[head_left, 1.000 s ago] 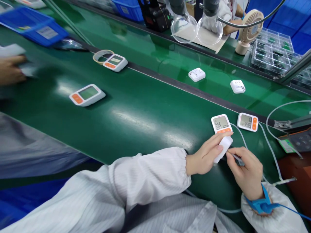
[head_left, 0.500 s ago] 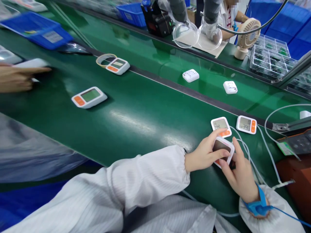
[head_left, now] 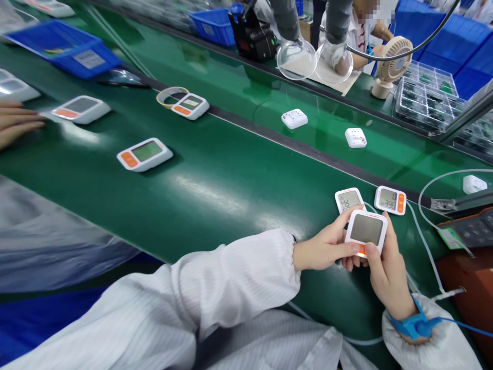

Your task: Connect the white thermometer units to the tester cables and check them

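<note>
Hands [head_left: 356,257] pinch a small white monitor [head_left: 367,229] between them, other fingers seemingly curled beneath.

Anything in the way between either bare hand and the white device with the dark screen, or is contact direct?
Nothing visible. The left hand and right hand both touch the held device directly, thumbs at its lower edge. The neighbouring display unit lies beyond it, not between.

Bright light lays streaky white glare along the green table [head_left: 239,159]; a co-worker's hand [head_left: 17,123] looks slightly blurred.
</note>
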{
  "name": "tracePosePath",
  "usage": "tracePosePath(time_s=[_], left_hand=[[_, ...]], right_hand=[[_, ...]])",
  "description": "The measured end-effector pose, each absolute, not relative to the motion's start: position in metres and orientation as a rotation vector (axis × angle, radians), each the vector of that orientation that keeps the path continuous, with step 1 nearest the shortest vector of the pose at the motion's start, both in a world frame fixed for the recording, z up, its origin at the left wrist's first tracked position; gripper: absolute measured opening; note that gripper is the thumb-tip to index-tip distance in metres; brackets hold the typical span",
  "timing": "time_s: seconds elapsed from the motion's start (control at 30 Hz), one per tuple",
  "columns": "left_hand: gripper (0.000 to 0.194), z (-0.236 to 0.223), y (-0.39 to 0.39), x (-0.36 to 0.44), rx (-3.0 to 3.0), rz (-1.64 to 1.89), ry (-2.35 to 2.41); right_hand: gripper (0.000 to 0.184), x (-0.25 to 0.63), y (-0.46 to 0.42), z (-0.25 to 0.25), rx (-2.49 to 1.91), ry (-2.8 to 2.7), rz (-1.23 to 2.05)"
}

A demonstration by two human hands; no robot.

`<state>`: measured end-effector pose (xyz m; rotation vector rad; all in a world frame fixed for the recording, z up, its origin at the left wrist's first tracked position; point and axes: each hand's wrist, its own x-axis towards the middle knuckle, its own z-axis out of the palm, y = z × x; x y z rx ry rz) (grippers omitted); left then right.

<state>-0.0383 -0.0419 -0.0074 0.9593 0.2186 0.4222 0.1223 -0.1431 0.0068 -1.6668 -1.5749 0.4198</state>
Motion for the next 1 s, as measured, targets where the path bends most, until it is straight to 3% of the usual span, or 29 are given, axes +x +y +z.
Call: tracePosePath(time_s=[0.27,1.0], left_hand=[[0.087,-0.008,-0.0406,-0.0363,0.973,0.411,0.268],[0.091,-0.0068,-0.0395,-0.0346,0.97,0.41,0.274]], right_hand=[[0.063,0.1223,-0.1422,0.0093,-1.701,-1.492,0.587],[0.065,0.1233,-0.144,0.0055,-1.744,-1.488,0.564]])
